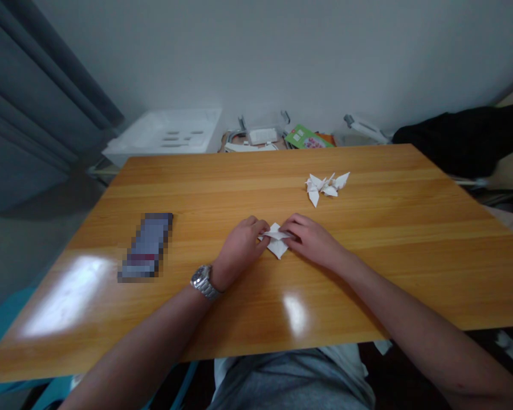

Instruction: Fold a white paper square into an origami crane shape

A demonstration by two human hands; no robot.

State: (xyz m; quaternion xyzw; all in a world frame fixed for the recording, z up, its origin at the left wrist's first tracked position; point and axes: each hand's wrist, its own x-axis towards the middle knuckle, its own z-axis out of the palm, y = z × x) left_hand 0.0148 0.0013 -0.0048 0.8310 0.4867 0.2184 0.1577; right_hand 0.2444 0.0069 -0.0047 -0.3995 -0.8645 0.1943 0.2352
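Both hands, left [239,250] and right [312,239], pinched a folded white paper [277,244] at centre frame; finished paper cranes [325,185] lay beyond, a phone [146,246] at left on the counter [410,239]

One left hand [239,250], one right hand [312,239], one part-folded paper [277,243], one cluster of folded paper figures [326,185], one wristwatch [204,282].

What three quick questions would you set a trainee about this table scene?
1. True or false: the left hand and the right hand both touch the folded white paper.
2. Where do the other white paper figures lie on the table? A) nearer the person than the hands; B) beyond the hands, towards the right; C) under the left hand.
3. Fill in: the wristwatch sits on the ___ wrist.
Key: 1 true; 2 B; 3 left.
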